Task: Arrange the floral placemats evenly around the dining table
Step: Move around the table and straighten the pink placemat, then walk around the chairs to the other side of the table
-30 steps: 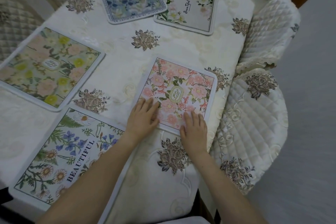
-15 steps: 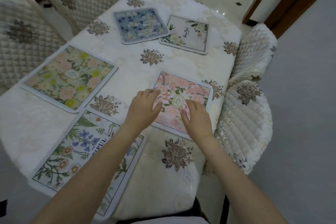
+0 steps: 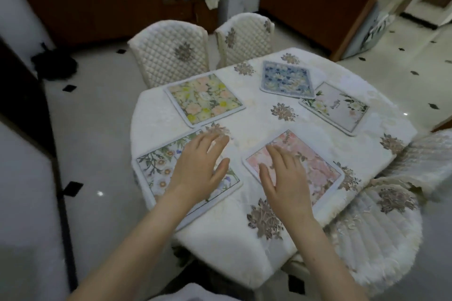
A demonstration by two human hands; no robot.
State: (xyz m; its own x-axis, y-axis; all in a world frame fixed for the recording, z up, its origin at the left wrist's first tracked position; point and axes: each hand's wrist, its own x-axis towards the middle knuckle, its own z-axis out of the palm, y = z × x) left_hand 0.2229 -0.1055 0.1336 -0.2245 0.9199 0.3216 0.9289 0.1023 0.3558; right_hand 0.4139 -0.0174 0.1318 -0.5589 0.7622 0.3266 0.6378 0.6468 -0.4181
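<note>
Several floral placemats lie on the white embroidered tablecloth (image 3: 264, 115). The pink rose mat (image 3: 315, 168) lies near the front right, and my right hand (image 3: 283, 178) hovers open over its near-left part. My left hand (image 3: 198, 168) is open with spread fingers above the daisy-and-blue-flower mat (image 3: 154, 166) at the front left. Behind it lies the yellow and peach mat (image 3: 205, 98). At the far side a blue mat (image 3: 286, 78) partly overlaps a white mat with pale flowers (image 3: 337, 107). Neither hand holds anything.
Two quilted cream chairs (image 3: 171, 54) (image 3: 244, 36) stand at the table's far left side. Another quilted chair (image 3: 381, 227) sits close at the right front. Dark wooden cabinets line the back wall. Pale tiled floor (image 3: 93, 129) surrounds the table.
Both hands have lifted off the pink mat; my left hand has moved left over the daisy mat. The view has pulled back and swung left, showing the chairs and the room.
</note>
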